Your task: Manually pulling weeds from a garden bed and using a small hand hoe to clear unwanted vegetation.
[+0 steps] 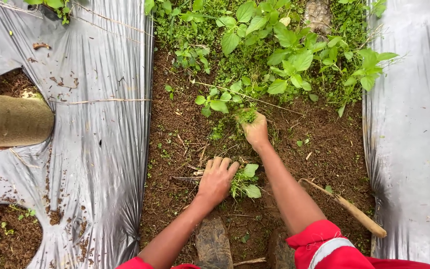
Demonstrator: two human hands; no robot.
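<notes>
Low in the soil furrow (185, 134) between two black plastic mulch sheets (100, 129), the right hand (256, 130) is closed around a tuft of small weeds (247, 116), while the left hand (216, 180) lies open, flat on the dirt beside a pulled clump (244, 184), gripping nothing. Stems look soft, light and easily torn, probably best pinched at the base near the roots.

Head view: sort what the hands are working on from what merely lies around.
In hand:
- right hand gripping a tuft of small green weeds
- left hand pressed on brown soil beside a pulled leafy green clump

Lying about:
- silver-grey plastic mulch sheets
- pale wooden stick
- tall broad-leaved green plants
</notes>
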